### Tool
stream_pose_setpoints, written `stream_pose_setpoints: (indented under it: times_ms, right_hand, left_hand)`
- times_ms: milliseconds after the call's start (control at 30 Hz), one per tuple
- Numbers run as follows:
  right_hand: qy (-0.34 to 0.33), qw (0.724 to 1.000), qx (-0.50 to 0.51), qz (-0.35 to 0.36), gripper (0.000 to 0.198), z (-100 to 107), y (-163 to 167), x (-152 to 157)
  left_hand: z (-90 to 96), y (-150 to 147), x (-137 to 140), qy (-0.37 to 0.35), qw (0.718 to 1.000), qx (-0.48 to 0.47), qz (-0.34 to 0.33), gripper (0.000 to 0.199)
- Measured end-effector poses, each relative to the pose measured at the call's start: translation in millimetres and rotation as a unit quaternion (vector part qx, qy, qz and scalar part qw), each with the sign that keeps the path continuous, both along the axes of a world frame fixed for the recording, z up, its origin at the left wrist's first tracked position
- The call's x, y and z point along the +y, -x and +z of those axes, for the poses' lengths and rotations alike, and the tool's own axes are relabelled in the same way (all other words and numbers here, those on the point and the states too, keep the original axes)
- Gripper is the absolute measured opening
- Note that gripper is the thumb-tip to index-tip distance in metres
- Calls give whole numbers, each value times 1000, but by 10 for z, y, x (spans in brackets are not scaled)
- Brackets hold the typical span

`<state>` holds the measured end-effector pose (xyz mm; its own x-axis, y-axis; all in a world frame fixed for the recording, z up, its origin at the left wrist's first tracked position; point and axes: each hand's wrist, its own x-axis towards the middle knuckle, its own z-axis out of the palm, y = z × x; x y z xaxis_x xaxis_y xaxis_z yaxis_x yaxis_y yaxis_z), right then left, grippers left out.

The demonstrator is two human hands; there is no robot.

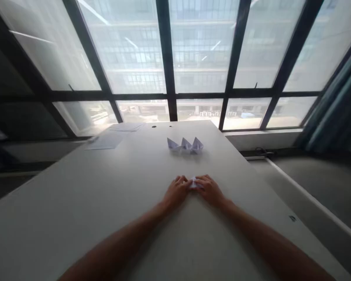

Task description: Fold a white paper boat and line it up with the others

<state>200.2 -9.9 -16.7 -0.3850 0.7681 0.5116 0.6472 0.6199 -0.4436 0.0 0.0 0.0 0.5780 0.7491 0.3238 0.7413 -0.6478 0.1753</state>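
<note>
Three folded paper boats (185,145) sit in a row, touching, far along the pale surface (105,195). Loose sheets (127,126) lie at its far left corner, another sheet (103,142) nearer. Two small dark spots (154,126) mark the far edge. Behind, tall windows (201,50) with dark frames; a curtain (336,105) hangs right.

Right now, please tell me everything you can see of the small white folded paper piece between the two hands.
The small white folded paper piece lies flat on the pale grey table, near its middle. Only a small pointed part shows; the rest is covered by fingers. It looks like thin paper with sharp creases. The left hand and the right hand press on it from either side. Its full shape cannot be told.
</note>
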Motion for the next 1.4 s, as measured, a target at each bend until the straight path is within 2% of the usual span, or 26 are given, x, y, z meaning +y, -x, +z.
stream_pose_setpoints:
  times_ms: [167,400,500,567,633,700,933,1000,1067,1167,1267,1333,1400]
  right_hand:
    - [9,997,53,-47,29,-20,-29,9]
    - [70,969,214,-101,48,-1,-5,35]
    - [84,961,246,-94,33,9,-2,29]
    - [75,967,231,-77,20,23,-3,14]
    - [56,975,206,-54,17,39,-2,-4]
    - [31,981,188,-35,20,49,3,-18]
    - [-15,991,132,-6,33,14,9,-8]
    - [-21,992,127,-10,34,23,-4,-17]
    - [-20,993,120,4,36,51,-12,-42]
    - [-18,991,126,33,37,105,-1,-81]
    - [-8,978,207,17,27,122,25,-74]
    - [36,958,284,-11,34,103,32,-39]
    - [109,938,329,-22,43,69,24,2]
  left_hand:
    - [14,8,19,24,999,-26,10,25]
    - [-10,4,61,67,985,-161,16,37]
    - [-34,1,87,106,967,-230,40,37]
    - [-36,4,99,143,951,-268,53,40]
    - [-26,10,112,179,934,-307,43,43]
    - [-8,20,128,226,905,-360,18,44]
    - [64,58,150,394,735,-552,-26,44]
    - [82,49,128,422,705,-569,-34,44]
    - [98,32,101,421,709,-565,-26,45]
    - [116,8,68,384,748,-541,-14,47]
    - [106,-5,62,347,776,-526,-20,49]
    - [81,-11,70,333,787,-519,-30,47]
    - [48,-17,79,327,795,-509,-49,46]
